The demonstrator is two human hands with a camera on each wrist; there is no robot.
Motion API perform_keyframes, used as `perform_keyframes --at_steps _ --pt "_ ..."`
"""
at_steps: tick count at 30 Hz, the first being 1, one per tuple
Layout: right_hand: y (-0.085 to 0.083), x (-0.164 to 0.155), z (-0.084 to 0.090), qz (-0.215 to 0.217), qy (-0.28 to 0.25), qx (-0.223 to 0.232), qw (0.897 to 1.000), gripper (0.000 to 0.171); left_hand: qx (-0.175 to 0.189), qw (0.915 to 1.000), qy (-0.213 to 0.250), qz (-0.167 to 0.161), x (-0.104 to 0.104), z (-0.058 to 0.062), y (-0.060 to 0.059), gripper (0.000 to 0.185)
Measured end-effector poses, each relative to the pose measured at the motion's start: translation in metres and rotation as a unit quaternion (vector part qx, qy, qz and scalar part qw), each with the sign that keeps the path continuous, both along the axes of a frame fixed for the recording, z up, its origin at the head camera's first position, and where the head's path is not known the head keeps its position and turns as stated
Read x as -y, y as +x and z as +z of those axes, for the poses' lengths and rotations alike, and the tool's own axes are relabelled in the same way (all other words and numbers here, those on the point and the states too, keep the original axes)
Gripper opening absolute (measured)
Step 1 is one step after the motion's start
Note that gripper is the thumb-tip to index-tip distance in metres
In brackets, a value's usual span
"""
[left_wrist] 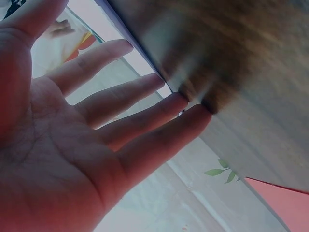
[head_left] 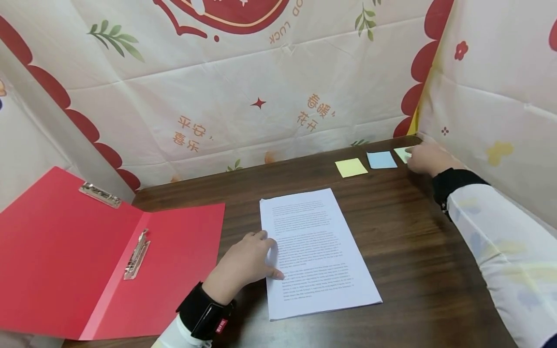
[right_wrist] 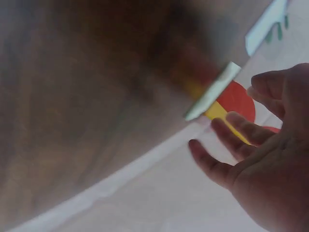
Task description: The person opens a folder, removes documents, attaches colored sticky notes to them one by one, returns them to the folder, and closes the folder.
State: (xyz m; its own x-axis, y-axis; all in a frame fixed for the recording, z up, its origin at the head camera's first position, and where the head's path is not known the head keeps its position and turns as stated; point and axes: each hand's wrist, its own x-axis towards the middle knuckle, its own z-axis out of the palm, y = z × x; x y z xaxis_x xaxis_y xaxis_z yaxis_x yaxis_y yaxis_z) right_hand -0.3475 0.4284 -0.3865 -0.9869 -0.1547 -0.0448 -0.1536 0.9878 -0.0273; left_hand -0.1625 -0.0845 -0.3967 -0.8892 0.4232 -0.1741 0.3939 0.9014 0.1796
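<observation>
Printed sheets (head_left: 315, 251), centre frame on the counter (head_left: 413, 251): my left hand (head_left: 243, 266) rests flat-fingered, pinning them. Green sticky note (head_left: 401, 153), upper right: my right hand (head_left: 428, 158), fingers loose, touches it beside blue (head_left: 381, 159) and yellow (head_left: 350, 167).

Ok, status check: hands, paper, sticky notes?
Left hand open, fingertips on printed sheets. Right hand open, at green sticky note. Blue note, yellow note untouched. Nothing in the way.

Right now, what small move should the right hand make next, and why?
Probably pinch the pale green sticky note. The right hand is open beside it, fingers not yet closed, while the left hand presses the printed white paper sheets flat.
</observation>
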Motion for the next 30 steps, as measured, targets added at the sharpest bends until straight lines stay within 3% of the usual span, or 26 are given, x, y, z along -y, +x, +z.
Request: perform_keyframes --at_steps 2,6,10,15,21,24,27,30 --pt "0.004 0.0 -0.006 0.0 0.012 0.014 1.0 0.046 0.0 1.0 -0.001 -0.001 0.0 -0.001 0.0 0.071" --pt "0.012 -0.003 -0.013 -0.051 -0.052 0.008 0.997 0.032 -0.003 1.0 -0.005 -0.003 -0.001 -0.002 -0.002 0.07" --pt "0.016 -0.005 -0.016 -0.112 -0.118 -0.041 0.986 0.032 0.0 1.0 -0.005 0.002 0.0 -0.003 -0.002 0.069" --pt "0.023 -0.006 -0.012 -0.193 -0.138 -0.015 0.971 0.037 0.007 1.0 0.001 0.006 0.0 -0.004 0.0 0.069" --pt "0.027 -0.007 -0.002 -0.185 -0.141 0.029 0.972 0.034 -0.007 0.9997 -0.016 -0.014 0.002 -0.002 0.0 0.071" --pt "0.025 -0.008 -0.001 -0.19 -0.135 0.053 0.971 0.042 -0.009 0.9993 -0.024 -0.026 0.005 -0.002 0.0 0.072" --pt "0.022 -0.007 0.0 -0.197 -0.116 0.062 0.972 0.057 -0.003 0.9992 -0.024 -0.032 0.007 -0.002 -0.001 0.075" --pt "0.02 -0.006 0.0 -0.186 -0.095 0.048 0.977 0.055 0.005 0.9989 -0.027 -0.037 0.009 -0.002 -0.002 0.08"
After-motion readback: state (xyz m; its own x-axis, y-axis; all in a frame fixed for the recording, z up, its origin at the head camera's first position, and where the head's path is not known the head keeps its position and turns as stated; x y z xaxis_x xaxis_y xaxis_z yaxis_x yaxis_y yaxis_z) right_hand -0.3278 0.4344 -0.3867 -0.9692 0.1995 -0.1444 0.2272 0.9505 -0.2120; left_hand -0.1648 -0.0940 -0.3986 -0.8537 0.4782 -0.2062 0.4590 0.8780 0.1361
